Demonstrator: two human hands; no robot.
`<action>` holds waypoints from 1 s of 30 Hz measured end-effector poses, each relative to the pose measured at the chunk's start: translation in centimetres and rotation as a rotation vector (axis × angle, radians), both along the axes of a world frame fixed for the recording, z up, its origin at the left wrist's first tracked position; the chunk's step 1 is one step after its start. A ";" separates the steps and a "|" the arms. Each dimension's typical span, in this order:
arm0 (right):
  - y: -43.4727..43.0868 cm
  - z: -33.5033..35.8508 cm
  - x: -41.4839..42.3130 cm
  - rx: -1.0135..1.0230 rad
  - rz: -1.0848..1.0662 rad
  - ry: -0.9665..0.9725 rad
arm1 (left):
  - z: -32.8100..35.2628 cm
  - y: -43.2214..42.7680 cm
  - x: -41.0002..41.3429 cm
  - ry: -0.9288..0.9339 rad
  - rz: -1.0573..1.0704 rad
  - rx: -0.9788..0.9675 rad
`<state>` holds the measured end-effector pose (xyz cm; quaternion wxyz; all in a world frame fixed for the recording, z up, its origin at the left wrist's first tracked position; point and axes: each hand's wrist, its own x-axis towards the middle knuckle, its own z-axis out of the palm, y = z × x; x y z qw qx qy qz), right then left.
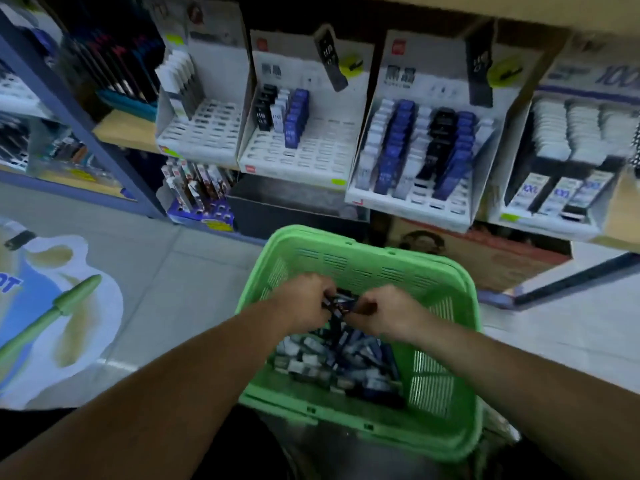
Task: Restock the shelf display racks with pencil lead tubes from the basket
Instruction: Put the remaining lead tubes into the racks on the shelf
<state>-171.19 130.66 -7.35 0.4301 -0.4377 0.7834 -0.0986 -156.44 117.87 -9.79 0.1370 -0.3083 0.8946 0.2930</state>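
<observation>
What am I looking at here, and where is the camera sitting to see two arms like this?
There is no machine here. These are a person's own bare arms, filmed by one camera worn on the head that looks forward and down. The left hand and right hand reach into a green basket and together grip a few dark tubes. Many loose tubes lie in the basket's bottom. Ahead stand white display racks: the middle rack is mostly empty slots, and the rack to its right is nearly full.
</observation>
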 end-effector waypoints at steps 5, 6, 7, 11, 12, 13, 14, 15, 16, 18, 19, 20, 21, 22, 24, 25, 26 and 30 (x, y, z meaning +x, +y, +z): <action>4.3 -7.6 -0.5 0.029 -0.320 -0.076 | -5.7 1.5 -0.5 -0.218 -0.100 0.008; 4.6 -8.5 -0.4 0.034 -0.356 -0.096 | -6.6 1.8 -0.5 -0.242 -0.106 0.026; 4.8 -9.4 -0.4 0.036 -0.383 -0.118 | -7.7 2.2 -0.4 -0.266 -0.108 0.043; 3.8 -13.1 -1.7 0.081 -0.399 -0.066 | -11.7 3.2 1.0 -0.324 -0.113 0.012; 3.6 -14.2 -2.0 0.106 -0.381 -0.032 | -12.5 3.3 1.6 -0.326 -0.118 0.015; 3.5 -15.1 -2.1 0.133 -0.370 -0.019 | -13.3 3.3 2.2 -0.325 -0.117 0.032; 3.4 -16.1 -2.0 0.146 -0.373 -0.035 | -13.8 3.4 2.7 -0.328 -0.122 0.044; 3.3 -16.8 -1.9 0.146 -0.390 -0.064 | -14.3 3.4 3.1 -0.336 -0.133 0.038; 3.2 -17.5 -1.8 0.132 -0.411 -0.077 | -14.6 3.3 3.2 -0.346 -0.152 0.012; 2.8 -18.6 -1.6 0.109 -0.434 -0.033 | -15.1 2.8 3.0 -0.369 -0.217 -0.066; 2.6 -19.0 -1.5 0.120 -0.419 0.008 | -15.2 2.4 3.0 -0.385 -0.259 -0.102; 2.3 -19.3 -1.3 0.144 -0.380 0.043 | -15.3 2.1 2.9 -0.400 -0.297 -0.135; 2.1 -19.4 -1.1 0.169 -0.332 0.070 | -15.3 1.8 2.9 -0.413 -0.321 -0.160; 2.1 -19.7 -0.9 0.199 -0.303 0.077 | -15.4 1.8 2.9 -0.424 -0.332 -0.176; 2.4 -19.9 -0.6 0.225 -0.309 0.057 | -15.5 2.2 2.8 -0.431 -0.340 -0.196; 2.7 -20.1 -0.6 0.225 -0.348 0.031 | -15.7 2.4 2.6 -0.435 -0.353 -0.204; 2.9 -20.3 -0.6 0.223 -0.398 0.000 | -15.8 2.5 2.3 -0.440 -0.375 -0.216; 2.8 -20.9 -0.9 0.267 -0.520 -0.081 | -16.1 1.7 1.2 -0.449 -0.460 -0.184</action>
